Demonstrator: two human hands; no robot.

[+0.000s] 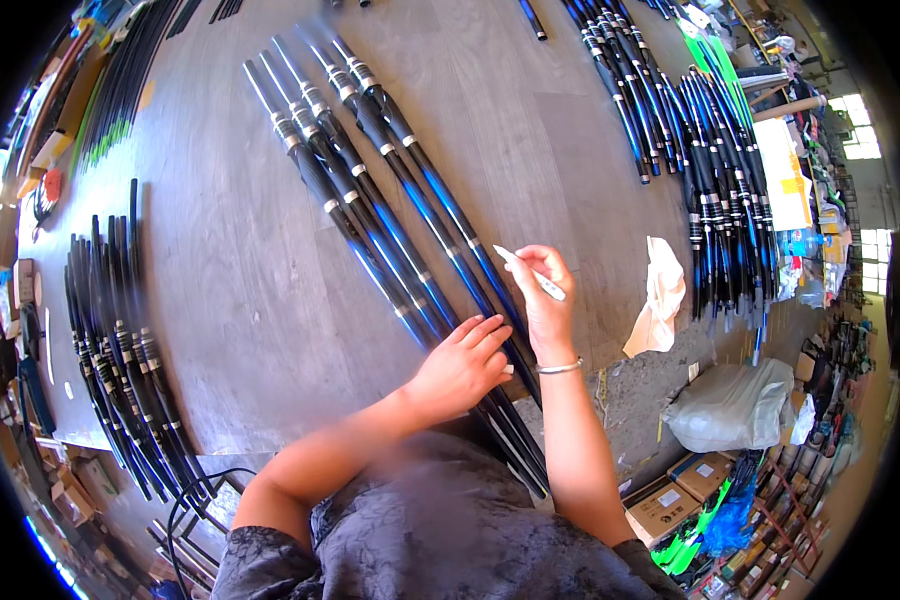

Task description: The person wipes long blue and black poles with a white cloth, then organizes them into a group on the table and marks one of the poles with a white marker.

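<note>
Over the gray table (pixel 225 300), my right hand (pixel 545 312) pinches a slim white pen (pixel 550 288) between thumb and fingers. Beside it, my left hand (pixel 462 365) rests bent-fingered on the blue-and-black rods (pixel 420 201) laid slantwise there; whether it clasps any, I cannot tell.

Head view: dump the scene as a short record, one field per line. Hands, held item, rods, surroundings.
left hand: laid across the middle rods; grip unclear
right hand: fingers closed on a white pen-like tool
right wrist: thin metallic bracelet
middle rods: black and blue, side by side, slanting across the grey tabletop
left: bundle of dark rods
right: crumpled pale sheet, then more black-and-blue rods
</note>
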